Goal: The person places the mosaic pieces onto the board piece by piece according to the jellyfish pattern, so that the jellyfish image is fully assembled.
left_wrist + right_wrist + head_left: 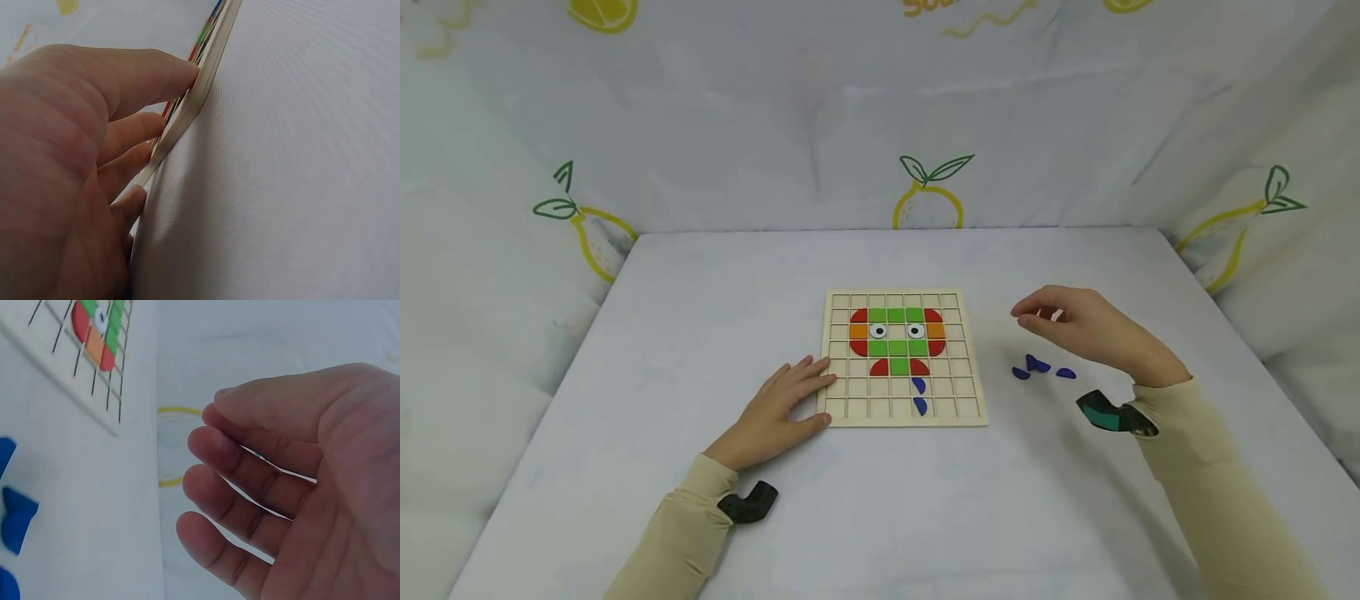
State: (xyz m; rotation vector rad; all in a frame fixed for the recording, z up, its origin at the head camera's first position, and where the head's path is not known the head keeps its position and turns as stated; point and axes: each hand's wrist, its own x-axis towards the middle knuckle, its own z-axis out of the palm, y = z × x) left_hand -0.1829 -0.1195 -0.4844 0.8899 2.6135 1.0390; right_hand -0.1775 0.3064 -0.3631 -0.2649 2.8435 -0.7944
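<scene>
A square wooden grid board (904,419) lies flat on the table. Red, green and orange pieces and two eye discs form a pattern in its cells, with two blue half-round pieces (921,406) lower down. My left hand (778,412) rests with spread fingers against the board's left edge; in the left wrist view the thumb touches its side. To the right of the board, my right hand (1078,325) hovers with loosely bent fingers, and nothing shows between them in the right wrist view. Several loose blue pieces (1066,373) lie below and beside that hand.
A white cloth covers the table (722,292). Behind it hangs a white backdrop (737,150) with lemon drawings, which also runs along both sides. Each wrist wears a dark device, the left one (749,504) near the table's front.
</scene>
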